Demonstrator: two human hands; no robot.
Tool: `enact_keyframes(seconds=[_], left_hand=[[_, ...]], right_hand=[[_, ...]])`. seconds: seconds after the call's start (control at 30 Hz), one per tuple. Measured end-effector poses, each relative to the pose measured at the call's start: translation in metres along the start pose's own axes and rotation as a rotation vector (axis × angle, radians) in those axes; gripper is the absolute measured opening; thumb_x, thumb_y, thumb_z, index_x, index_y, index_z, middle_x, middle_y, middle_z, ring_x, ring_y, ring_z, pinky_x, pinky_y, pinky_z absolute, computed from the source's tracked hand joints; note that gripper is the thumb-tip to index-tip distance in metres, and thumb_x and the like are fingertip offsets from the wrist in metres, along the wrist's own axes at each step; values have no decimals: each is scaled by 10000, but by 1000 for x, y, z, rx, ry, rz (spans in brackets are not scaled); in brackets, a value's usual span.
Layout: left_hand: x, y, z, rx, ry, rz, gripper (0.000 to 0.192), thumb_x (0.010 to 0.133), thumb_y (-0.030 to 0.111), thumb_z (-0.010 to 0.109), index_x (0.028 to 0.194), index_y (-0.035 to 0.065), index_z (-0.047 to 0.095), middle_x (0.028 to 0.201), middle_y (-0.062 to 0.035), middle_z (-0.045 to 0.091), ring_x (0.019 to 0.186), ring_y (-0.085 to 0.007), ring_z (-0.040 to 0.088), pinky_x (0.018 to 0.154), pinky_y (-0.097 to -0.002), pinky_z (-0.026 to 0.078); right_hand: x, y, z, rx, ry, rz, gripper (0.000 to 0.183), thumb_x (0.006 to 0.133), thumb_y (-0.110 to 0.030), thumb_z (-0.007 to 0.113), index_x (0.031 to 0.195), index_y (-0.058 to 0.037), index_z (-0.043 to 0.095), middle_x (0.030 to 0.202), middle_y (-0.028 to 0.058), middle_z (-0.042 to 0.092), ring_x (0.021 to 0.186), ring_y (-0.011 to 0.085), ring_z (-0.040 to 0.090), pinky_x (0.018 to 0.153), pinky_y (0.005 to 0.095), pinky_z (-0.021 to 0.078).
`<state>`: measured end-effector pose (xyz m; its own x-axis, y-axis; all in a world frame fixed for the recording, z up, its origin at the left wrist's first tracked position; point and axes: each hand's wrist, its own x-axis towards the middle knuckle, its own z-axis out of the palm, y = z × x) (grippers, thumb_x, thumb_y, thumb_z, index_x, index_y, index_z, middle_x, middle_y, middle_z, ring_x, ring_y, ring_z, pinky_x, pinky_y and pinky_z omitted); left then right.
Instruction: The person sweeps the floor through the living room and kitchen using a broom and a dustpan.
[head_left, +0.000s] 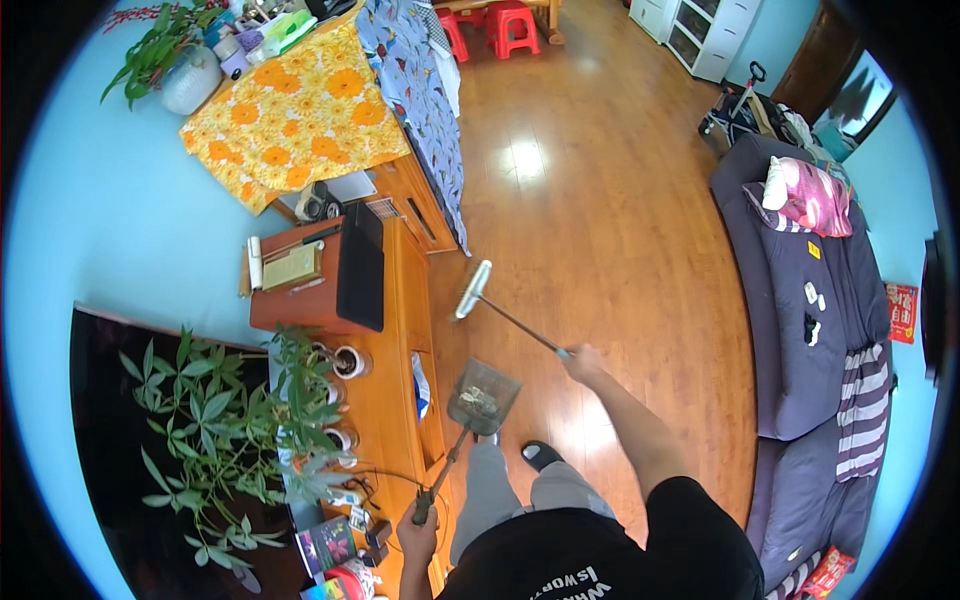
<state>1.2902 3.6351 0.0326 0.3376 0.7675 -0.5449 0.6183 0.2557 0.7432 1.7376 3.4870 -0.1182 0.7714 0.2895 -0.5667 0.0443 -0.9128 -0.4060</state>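
Note:
My right hand (585, 364) is closed around the handle of a broom, its thin brown pole running up and left to a white head (473, 289) near the base of the wooden cabinet. In my left hand (418, 529) is the dark grip of a long-handled dustpan. The dustpan's grey, see-through pan (484, 396) lies in front of my feet, with a clump of pale, greyish debris in it. Broom head and pan are apart. Whether the broom head touches the floor, I cannot tell.
A wooden cabinet (397, 420) with potted plants and a reddish-brown box (289, 307) runs along my left. On the right stands a dark sofa (795, 300) with cushions. Further off are red plastic stools (512, 28), a folded cart (731, 112) and a white drawer unit (705, 37).

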Motion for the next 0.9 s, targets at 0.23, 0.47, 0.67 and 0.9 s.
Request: enact_keyframes(seconds=[0.23,0.47,0.67,0.9], left_hand=[[76,-18,-18,88,-130,20,352,868,156,702,1154,-31,619,778,-16,623,617,-81,576,562,-240,479],[104,-10,-23,123,-171,2,317,875,92,682,1155,-39,615,764,1,595,633,-76,554,579,-234,466],[133,1,-40,351,-254,89,350,846,147,708,1147,-18,639,805,-49,643,715,-91,582,656,-252,475],[145,36,-28,449,-355,141,398,839,211,720,1157,-14,640,852,-123,684,780,-146,643,732,-297,510]], right_hand=[[118,-146,46,-241,25,-46,284,885,-307,587,1052,-129,731,1095,177,687,1021,321,669,858,438,540],[159,-108,0,-348,-14,121,252,882,-291,615,1082,-189,729,1129,109,690,1080,281,650,899,407,529],[128,-38,-19,-262,16,333,242,885,-337,634,1100,-280,728,1138,85,687,1076,264,649,883,388,534],[45,39,5,113,62,567,285,884,-297,608,1112,-168,720,1142,159,676,1100,314,635,914,422,516]])
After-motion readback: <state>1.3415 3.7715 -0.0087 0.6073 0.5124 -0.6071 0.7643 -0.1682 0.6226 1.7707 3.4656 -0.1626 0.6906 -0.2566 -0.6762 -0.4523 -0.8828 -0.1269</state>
